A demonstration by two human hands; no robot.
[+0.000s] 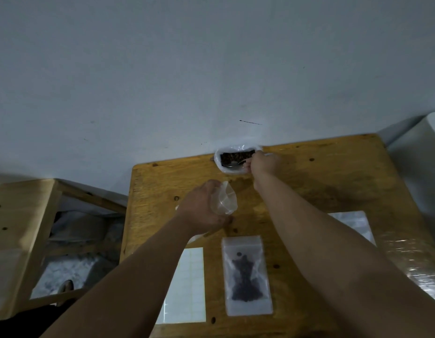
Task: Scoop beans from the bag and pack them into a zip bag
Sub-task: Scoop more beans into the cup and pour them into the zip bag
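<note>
A white plastic bag of dark beans [236,157] stands open at the far edge of the wooden table [321,181], against the wall. My right hand [262,164] is at the bag's mouth, shut on a metal spoon [232,164] whose bowl lies inside the bag. My left hand [201,208] holds an empty clear zip bag [225,198] above the table's middle, its mouth held open. A filled zip bag with dark beans [246,274] lies flat near the front.
A white sheet of labels [187,284] lies at the front left of the table. A stack of clear zip bags [352,220] lies at the right, partly under my forearm. A wooden frame [19,230] stands to the left, a white object [421,152] to the right.
</note>
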